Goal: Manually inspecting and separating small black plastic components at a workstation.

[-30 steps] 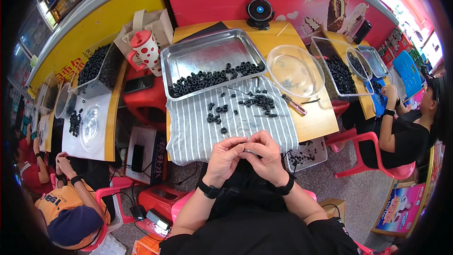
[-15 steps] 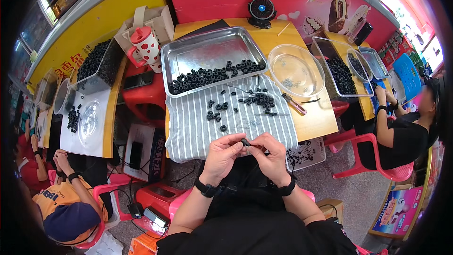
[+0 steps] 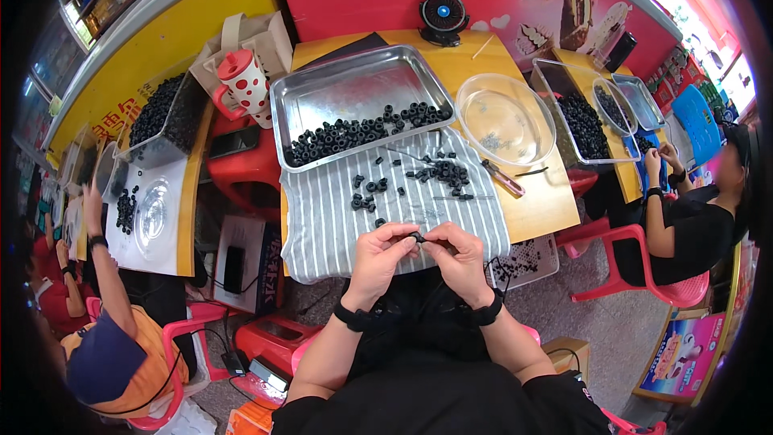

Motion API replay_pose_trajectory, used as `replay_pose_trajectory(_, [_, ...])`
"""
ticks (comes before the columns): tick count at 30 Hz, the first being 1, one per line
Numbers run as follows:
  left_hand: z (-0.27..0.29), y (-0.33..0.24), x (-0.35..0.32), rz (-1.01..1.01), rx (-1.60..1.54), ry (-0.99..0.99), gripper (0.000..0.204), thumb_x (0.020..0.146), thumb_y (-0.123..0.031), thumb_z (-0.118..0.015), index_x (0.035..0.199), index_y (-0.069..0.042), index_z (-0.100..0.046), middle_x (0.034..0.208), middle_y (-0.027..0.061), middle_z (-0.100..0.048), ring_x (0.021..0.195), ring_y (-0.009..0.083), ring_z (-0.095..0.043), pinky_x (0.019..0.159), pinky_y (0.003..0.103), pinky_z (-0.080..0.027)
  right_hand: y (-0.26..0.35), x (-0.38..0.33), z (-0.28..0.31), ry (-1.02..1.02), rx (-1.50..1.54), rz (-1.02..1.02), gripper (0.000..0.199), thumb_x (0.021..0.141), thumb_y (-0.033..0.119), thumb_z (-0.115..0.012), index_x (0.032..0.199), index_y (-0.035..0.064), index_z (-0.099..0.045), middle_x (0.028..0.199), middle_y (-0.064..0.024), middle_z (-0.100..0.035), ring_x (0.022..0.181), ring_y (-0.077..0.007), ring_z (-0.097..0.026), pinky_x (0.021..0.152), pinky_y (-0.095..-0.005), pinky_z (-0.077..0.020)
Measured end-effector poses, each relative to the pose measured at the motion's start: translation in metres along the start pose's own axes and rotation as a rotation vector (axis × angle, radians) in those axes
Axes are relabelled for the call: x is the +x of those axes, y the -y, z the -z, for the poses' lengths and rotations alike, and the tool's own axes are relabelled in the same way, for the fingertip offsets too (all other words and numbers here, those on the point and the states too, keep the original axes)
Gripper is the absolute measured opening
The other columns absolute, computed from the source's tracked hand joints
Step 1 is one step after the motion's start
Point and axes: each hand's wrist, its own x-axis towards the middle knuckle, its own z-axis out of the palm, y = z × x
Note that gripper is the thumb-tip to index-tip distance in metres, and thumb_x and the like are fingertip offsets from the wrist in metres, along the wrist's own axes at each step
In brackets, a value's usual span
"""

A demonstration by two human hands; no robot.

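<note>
Between my two hands is a small black ring-shaped part [image 3: 416, 237], held just off the near edge of the striped cloth. My left hand [image 3: 382, 255] pinches it from the left with thumb and fingers. From the other side my right hand [image 3: 456, 256] grips it too, fingertips closed; fine detail there is too small to make out. Loose black parts [image 3: 443, 173] lie in small groups on the grey striped cloth [image 3: 322, 234]. Behind them, a shallow metal tray [image 3: 346, 84] holds a heap of the same parts along its near side.
A round clear plastic dish [image 3: 503, 105] stands right of the tray, with a cutter-like tool [image 3: 504, 179] before it. A small fan [image 3: 443, 16] and a dotted cup [image 3: 244, 84] stand farther back. One person sits at left, another at right [image 3: 680, 217]. A white basket [image 3: 527, 262] is below the table.
My hands stay pinched on the black part, shifting only slightly. The person at left has stretched an arm forward toward their table. The view has tilted a little.
</note>
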Motion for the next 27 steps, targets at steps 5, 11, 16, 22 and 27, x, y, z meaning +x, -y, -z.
replay_pose_trajectory(5, [0.003,0.003,-0.005,0.036,-0.115,0.042,0.022,0.090,0.006,-0.061,0.112,0.005,-0.068,0.095,0.0076,-0.067,0.080,0.0136,-0.065,0.071,0.026,-0.053,0.008,-0.002,0.003,0.058,0.272,-0.067,0.013,0.081,-0.012,-0.067,0.091,-0.0033,-0.066,0.085,-0.0053,-0.064,0.078,-0.0103,-0.061,0.068,-0.0226,-0.0475])
replay_pose_trajectory(11, [-0.005,-0.005,-0.010,-0.071,0.037,0.044,0.021,0.089,0.007,-0.061,0.109,0.004,-0.069,0.095,0.0069,-0.062,0.077,0.0134,-0.062,0.069,0.026,-0.052,0.000,-0.002,0.007,0.114,0.295,-0.001,0.012,0.080,-0.013,-0.067,0.088,-0.0043,-0.066,0.085,-0.0069,-0.064,0.078,-0.0115,-0.061,0.069,-0.0231,-0.0483])
replay_pose_trajectory(16, [-0.003,-0.005,-0.011,-0.105,0.116,0.057,0.021,0.088,0.008,-0.061,0.108,0.005,-0.069,0.095,0.0074,-0.061,0.077,0.0139,-0.061,0.069,0.027,-0.052,0.000,-0.001,0.006,0.128,0.230,0.030,0.011,0.079,-0.013,-0.067,0.086,-0.0039,-0.065,0.082,-0.0072,-0.064,0.074,-0.0115,-0.060,0.065,-0.0238,-0.0472])
replay_pose_trajectory(22, [0.004,-0.007,-0.002,-0.015,0.072,0.086,0.023,0.087,0.009,-0.060,0.108,0.005,-0.069,0.094,0.0071,-0.061,0.076,0.0141,-0.061,0.069,0.026,-0.052,0.001,0.009,0.009,0.151,0.010,0.117,0.012,0.076,-0.009,-0.070,0.082,-0.0011,-0.064,0.078,-0.0070,-0.061,0.068,-0.0155,-0.059,0.060,-0.0264,-0.0444])
replay_pose_trajectory(27, [0.005,-0.010,0.009,-0.047,0.266,0.070,0.021,0.088,0.009,-0.059,0.105,0.004,-0.069,0.093,0.0053,-0.061,0.076,0.0123,-0.062,0.069,0.025,-0.051,-0.008,0.022,0.012,0.152,-0.222,0.272,0.016,0.071,-0.006,-0.074,0.082,0.0016,-0.066,0.084,-0.0074,-0.061,0.074,-0.0194,-0.060,0.061,-0.0286,-0.0458])
